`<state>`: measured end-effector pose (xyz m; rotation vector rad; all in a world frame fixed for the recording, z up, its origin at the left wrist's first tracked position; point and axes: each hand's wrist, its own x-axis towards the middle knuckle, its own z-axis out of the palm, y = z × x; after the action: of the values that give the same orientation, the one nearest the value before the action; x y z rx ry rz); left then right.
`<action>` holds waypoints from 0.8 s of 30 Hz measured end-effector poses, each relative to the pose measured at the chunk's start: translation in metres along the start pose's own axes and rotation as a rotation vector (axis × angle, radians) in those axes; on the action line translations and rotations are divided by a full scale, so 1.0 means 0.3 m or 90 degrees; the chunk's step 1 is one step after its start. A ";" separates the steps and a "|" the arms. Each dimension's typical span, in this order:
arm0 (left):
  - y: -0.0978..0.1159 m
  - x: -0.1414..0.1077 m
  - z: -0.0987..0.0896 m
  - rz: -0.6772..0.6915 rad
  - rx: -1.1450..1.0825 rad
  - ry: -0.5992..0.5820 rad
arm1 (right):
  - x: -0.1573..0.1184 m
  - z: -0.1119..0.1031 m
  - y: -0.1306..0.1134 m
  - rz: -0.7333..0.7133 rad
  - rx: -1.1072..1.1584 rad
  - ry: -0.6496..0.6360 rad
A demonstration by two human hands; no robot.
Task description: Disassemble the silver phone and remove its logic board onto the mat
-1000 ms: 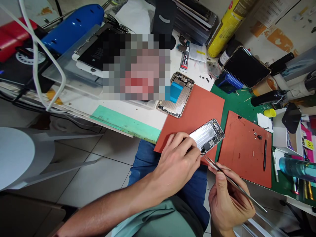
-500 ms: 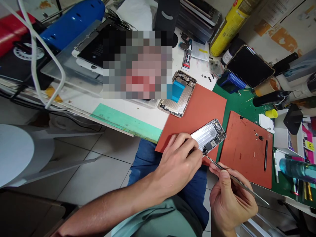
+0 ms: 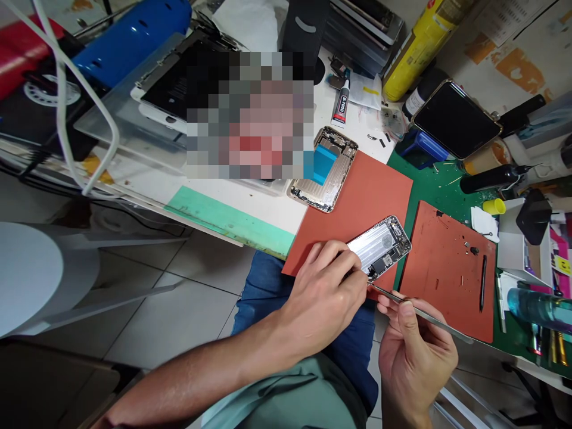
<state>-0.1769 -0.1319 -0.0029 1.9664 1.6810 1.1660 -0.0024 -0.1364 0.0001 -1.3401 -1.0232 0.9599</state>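
Metal tweezers (image 3: pixel 440 323) in right hand (image 3: pixel 413 351), left hand (image 3: pixel 328 292) on phone shell (image 3: pixel 379 247)

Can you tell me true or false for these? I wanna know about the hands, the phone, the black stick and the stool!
The right hand holds a thin metal tool. True.
The left hand is touching the green strip. False: it is on the open silver phone.
A thin black stick lies on a reddish mat. True.
The round stool seat is bright red. False: it is white.
The tall can near the wall is yellow. True.
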 end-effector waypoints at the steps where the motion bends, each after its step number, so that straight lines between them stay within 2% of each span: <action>1: 0.000 0.000 0.001 0.001 0.002 0.001 | -0.003 0.002 0.002 -0.005 -0.001 -0.001; 3: -0.001 0.000 0.004 0.001 0.004 0.005 | -0.014 0.006 0.009 -0.040 -0.015 0.002; 8: 0.000 0.002 0.001 -0.011 0.001 0.004 | -0.022 0.001 0.007 -0.191 -0.084 0.024; 11: 0.002 0.007 -0.009 -0.020 0.002 -0.023 | 0.007 -0.021 -0.033 -0.235 -0.037 -0.010; 13: 0.004 0.012 -0.017 -0.026 -0.012 -0.037 | 0.031 -0.038 -0.064 -0.213 0.011 -0.068; 15: 0.005 0.016 -0.025 -0.034 -0.032 -0.046 | 0.053 -0.048 -0.086 -0.149 0.006 -0.128; 19: 0.005 0.021 -0.038 -0.053 -0.055 -0.065 | 0.090 -0.029 -0.087 -0.027 -0.180 -0.265; 22: 0.001 0.022 -0.042 -0.054 -0.053 -0.069 | 0.120 0.004 -0.071 -0.027 -0.282 -0.353; 24: -0.004 0.020 -0.042 -0.042 -0.055 -0.061 | 0.136 0.022 -0.066 -0.056 -0.297 -0.353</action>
<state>-0.1871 -0.1293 0.0065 1.8696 1.6083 1.0849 0.0023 -0.0958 0.0206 -1.4128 -1.8007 1.0955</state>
